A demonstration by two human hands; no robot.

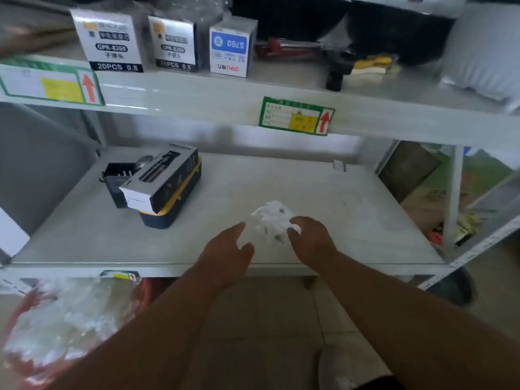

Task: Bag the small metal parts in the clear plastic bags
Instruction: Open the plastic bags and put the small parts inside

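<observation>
A small heap of clear plastic bags (272, 218) lies on the grey middle shelf (351, 220), with a few small dark metal parts (279, 237) showing through them. My right hand (308, 237) is at the heap's right side, its fingers curled and pinching the edge of a bag. My left hand (228, 249) hovers just left of the heap with fingers loosely spread, holding nothing. The picture is blurred, so the parts' shape cannot be made out.
A black-and-yellow case with an open grey carton (161, 182) on it stands at the shelf's back left. The upper shelf (213, 94) carries small boxes (112, 40) and tools. A bulky plastic-wrapped red bundle (64, 319) sits below at the left.
</observation>
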